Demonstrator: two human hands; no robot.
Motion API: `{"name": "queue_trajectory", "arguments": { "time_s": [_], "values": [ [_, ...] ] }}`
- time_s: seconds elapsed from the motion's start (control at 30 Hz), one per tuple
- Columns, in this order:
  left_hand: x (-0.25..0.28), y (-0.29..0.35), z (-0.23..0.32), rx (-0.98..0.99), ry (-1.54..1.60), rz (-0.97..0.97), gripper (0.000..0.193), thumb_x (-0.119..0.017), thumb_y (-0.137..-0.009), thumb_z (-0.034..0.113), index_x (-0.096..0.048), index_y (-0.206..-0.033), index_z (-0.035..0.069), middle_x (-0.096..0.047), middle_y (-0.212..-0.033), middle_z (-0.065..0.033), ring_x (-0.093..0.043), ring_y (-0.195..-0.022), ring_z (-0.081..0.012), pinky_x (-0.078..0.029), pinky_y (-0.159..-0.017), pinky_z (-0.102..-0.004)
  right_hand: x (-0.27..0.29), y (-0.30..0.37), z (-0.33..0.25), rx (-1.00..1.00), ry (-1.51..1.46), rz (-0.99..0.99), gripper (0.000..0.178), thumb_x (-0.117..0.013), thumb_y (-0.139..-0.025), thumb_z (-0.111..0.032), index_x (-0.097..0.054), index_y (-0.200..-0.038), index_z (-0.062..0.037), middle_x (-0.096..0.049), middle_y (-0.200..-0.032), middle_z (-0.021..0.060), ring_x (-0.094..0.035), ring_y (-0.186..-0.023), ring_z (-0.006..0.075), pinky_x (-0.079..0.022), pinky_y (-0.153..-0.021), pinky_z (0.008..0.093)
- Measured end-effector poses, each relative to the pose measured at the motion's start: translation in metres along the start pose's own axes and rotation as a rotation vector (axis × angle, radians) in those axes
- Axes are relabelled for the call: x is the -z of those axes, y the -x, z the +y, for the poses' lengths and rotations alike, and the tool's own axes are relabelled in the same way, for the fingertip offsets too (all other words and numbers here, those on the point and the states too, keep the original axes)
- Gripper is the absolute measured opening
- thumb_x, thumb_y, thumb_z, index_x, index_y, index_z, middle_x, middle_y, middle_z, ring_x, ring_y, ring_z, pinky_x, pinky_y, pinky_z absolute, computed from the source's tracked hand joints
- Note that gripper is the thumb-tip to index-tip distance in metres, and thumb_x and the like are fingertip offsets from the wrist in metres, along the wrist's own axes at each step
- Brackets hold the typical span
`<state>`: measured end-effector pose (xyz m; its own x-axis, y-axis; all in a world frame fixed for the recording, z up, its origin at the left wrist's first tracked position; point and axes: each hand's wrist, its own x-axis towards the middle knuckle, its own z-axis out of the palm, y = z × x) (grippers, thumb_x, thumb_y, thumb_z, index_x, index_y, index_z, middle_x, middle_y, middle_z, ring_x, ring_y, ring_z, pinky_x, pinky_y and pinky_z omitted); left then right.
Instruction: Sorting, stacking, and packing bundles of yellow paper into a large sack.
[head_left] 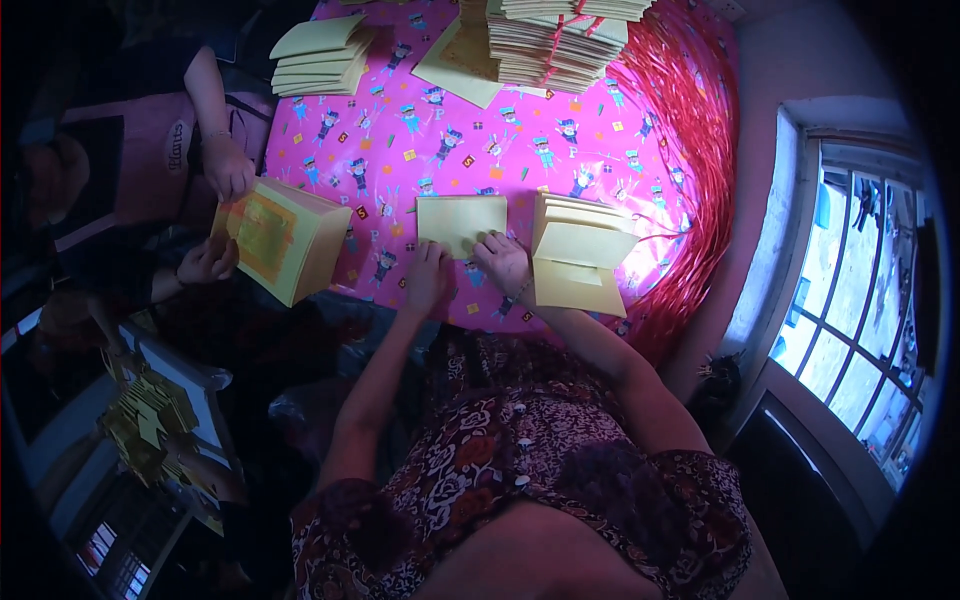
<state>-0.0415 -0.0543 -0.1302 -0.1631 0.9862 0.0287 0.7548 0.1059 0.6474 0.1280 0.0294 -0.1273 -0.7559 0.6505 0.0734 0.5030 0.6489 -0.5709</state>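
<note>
A pale yellow folded paper lies on the pink printed tablecloth right in front of me. My left hand has its fingers closed at the paper's near left corner. At the near right corner, my right hand bends its fingers over the edge, the thumb side hidden. Both hands rest low, close to the table. Just right of my right hand stands a group of folded yellow papers, some partly open, with one flap lying toward me.
At the far side, a tall stack of yellow papers is tied with red string. Another yellow pile sits at the far left. Red strands hang along the right edge. On the left, a co-worker's hands hold a thick yellow paper bundle.
</note>
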Motion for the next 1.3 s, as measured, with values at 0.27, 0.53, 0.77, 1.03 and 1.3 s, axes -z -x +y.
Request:
{"name": "queue_trajectory", "arguments": {
  "time_s": [0.27, 0.53, 0.77, 1.03, 1.3],
  "values": [
    [-0.012, 0.005, -0.004, 0.028, -0.133, -0.018, 0.014, -0.054, -0.08, 0.01, -0.044, -0.088, 0.004, -0.046, -0.085, -0.0162, -0.05, -0.079, -0.0371, -0.041, -0.064, -0.0458, 0.002, 0.004, -0.003, 0.018, 0.014, -0.025, 0.015, -0.055, -0.078, -0.02, -0.052, -0.09, -0.0108, -0.051, -0.088, 0.0059, -0.052, -0.088, 0.0228, -0.047, -0.072, 0.0354],
    [-0.006, 0.006, 0.001, 0.115, 0.011, 0.101, 0.015, -0.056, -0.081, 0.011, -0.046, -0.09, 0.004, -0.047, -0.088, -0.0162, -0.052, -0.078, -0.0337, -0.043, -0.063, -0.0423, -0.005, -0.001, 0.002, 0.061, -0.038, 0.064, 0.017, -0.06, -0.076, -0.02, -0.05, -0.086, -0.0087, -0.051, -0.085, 0.0071, -0.053, -0.084, 0.025, -0.047, -0.069, 0.0367],
    [-0.002, 0.009, 0.003, 0.45, -0.083, 0.255, 0.037, -0.062, -0.079, 0.029, -0.045, -0.088, -0.002, -0.05, -0.083, -0.018, -0.05, -0.08, -0.035, -0.04, -0.069, -0.0458, -0.011, 0.001, 0.013, 0.018, -0.043, 0.033, 0.023, -0.06, -0.077, -0.026, -0.049, -0.088, -0.0088, -0.054, -0.088, 0.0077, -0.055, -0.086, 0.0254, -0.047, -0.071, 0.036],
    [0.003, 0.004, -0.035, 0.846, 0.73, 0.184, 0.031, -0.069, -0.075, 0.012, -0.045, -0.092, 0.002, -0.057, -0.079, -0.0088, -0.055, -0.066, -0.017, -0.047, -0.055, -0.0286, -0.006, -0.004, -0.001, -0.093, -0.159, 0.004, 0.026, -0.061, -0.078, -0.027, -0.047, -0.086, -0.0065, -0.055, -0.086, 0.0115, -0.055, -0.086, 0.0298, -0.046, -0.071, 0.039],
    [0.042, 0.013, 0.019, 0.519, 1.019, 0.189, 0.032, -0.06, -0.08, 0.001, -0.047, -0.109, 0.002, -0.06, -0.093, -0.0074, -0.058, -0.079, -0.0126, -0.049, -0.061, -0.0246, 0.003, -0.001, -0.003, -0.604, -0.63, 0.293, 0.058, -0.067, -0.078, -0.027, -0.035, -0.117, 0.0014, -0.052, -0.101, 0.0183, -0.055, -0.092, 0.0255, -0.046, -0.079, 0.0345]
  ]
}}
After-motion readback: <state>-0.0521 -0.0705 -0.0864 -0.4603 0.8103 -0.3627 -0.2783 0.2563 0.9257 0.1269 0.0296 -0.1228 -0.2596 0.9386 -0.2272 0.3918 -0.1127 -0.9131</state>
